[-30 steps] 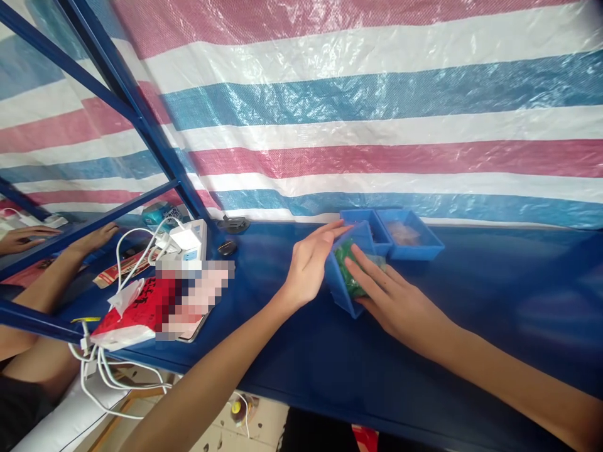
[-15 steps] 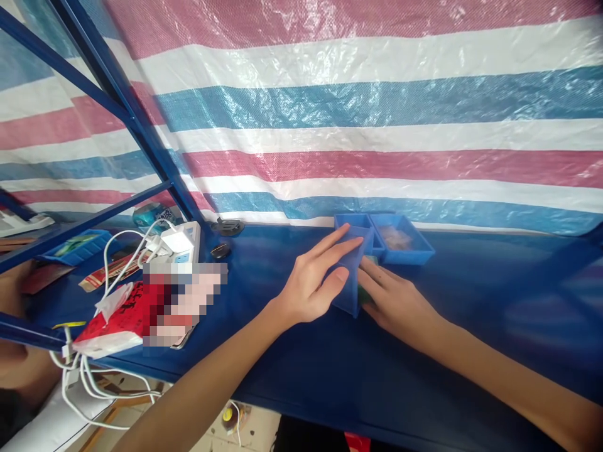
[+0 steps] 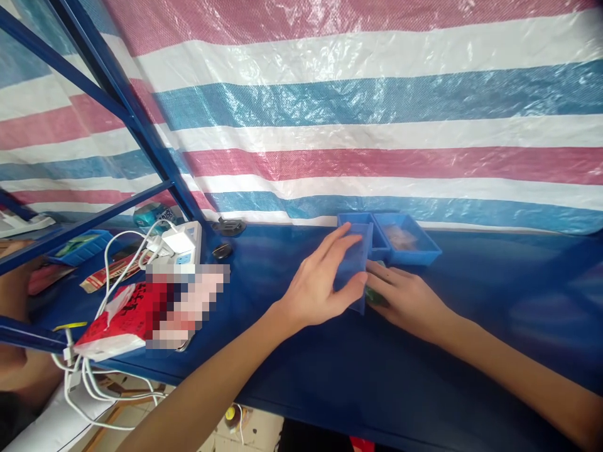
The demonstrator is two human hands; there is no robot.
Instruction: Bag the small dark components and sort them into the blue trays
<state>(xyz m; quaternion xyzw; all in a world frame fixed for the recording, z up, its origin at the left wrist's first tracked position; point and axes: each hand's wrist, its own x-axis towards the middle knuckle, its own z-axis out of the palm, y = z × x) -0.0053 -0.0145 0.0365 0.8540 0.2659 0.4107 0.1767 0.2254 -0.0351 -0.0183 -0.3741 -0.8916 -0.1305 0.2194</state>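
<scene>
1. The blue plastic bin stands tipped under the left hand's fingers, with the right hand just beyond its right edge. It looks thin-walled, stiff and light; the smooth sides could slide under flat fingertips, so a rim or corner would give the surest hold.

2. The green packet lies at the right hand's fingertips, close against the bin's edge. Mostly hidden, it seems soft and light, with a glossy skin that may slip; gathering its body with several fingers should suit it better than a pinch at one edge.

3. Left hand: fingers and thumb are spread apart, laid against the bin's near face, with the thumb by its right edge. The forearm slants up from below, the back of the hand partly facing the camera.

4. Right hand: it reaches in from the right, low over the blue tabletop, back upward and fingers curled. Its fingertips are masked, so I cannot tell whether they clamp the packet.

5. Beyond both hands sits a blue tray holding a clear plastic bag.
</scene>
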